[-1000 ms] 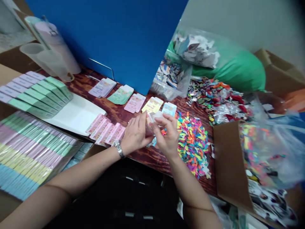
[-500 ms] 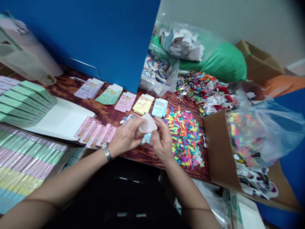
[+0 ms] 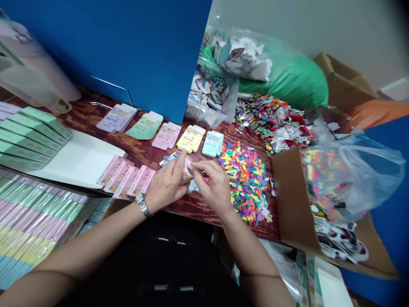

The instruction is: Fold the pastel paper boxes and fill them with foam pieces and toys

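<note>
My left hand, with a metal watch on its wrist, is closed around a small pink printed carton. The fingers of my right hand press at the carton's upper end, where its pale flap is bent over. Most of the carton is hidden by my fingers. Beyond my hands lie a small stack of flat blue cartons, a yellow stack and a pink stack. Several filled pink boxes stand in a row left of my left hand.
Right of my hands spreads a heap of bright small pieces, beside a cardboard box with plastic bags. Green boxes stand in a white tray at left. A blue panel rises behind the table.
The carton's pale flap stood up and open before; now it is folded down under my right fingers. My right hand has moved left, closer to my left hand.
</note>
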`<state>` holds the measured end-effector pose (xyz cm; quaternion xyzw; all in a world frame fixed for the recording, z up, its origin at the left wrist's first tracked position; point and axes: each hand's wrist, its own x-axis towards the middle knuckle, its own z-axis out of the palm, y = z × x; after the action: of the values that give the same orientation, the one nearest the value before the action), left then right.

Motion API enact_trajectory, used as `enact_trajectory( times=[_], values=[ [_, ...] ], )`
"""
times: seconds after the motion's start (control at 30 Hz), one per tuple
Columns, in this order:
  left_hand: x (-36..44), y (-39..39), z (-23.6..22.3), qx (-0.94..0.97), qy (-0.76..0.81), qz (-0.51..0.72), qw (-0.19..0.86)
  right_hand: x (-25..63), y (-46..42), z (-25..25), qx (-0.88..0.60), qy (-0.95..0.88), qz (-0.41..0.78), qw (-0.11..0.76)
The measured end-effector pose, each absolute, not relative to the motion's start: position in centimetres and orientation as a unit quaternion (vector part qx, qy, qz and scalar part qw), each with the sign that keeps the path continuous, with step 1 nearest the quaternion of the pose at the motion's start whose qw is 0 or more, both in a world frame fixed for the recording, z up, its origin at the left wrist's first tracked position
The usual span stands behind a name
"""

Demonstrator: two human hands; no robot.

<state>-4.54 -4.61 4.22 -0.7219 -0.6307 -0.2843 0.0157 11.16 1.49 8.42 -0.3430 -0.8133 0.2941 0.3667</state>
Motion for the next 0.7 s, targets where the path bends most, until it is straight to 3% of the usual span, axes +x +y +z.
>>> enact_trajectory(
  times=[0.13, 0.3, 0.4, 0.57, 0.7],
  values=[
    [-4.4, -4.5, 4.5, -0.711, -0.66, -0.236, 0.061, 10.3, -0.1, 7.4, -0.327, -0.818, 0.222, 0.417],
    [-4.1, -4.5, 4.6, -0.709, -0.668, -0.214, 0.071, 9.9, -1.2, 5.5, -0.333, -0.809, 0.242, 0.42],
    [-4.7, -4.5, 5.1, -0.729, -0.643, -0.227, 0.063, 10.2, 0.3, 4.9, -0.347, -0.781, 0.321, 0.409],
    [-6.2, -4.0, 5.5, -0.751, -0.53, -0.392, 0.041, 10.1, 3.1, 5.1, -0.433, -0.486, 0.532, 0.542],
    [-6.1, -3.5, 4.4, -0.71, -0.497, -0.49, -0.091, 9.5, 2.3, 5.4, -0.368, -0.458, 0.671, 0.452]
  ],
)
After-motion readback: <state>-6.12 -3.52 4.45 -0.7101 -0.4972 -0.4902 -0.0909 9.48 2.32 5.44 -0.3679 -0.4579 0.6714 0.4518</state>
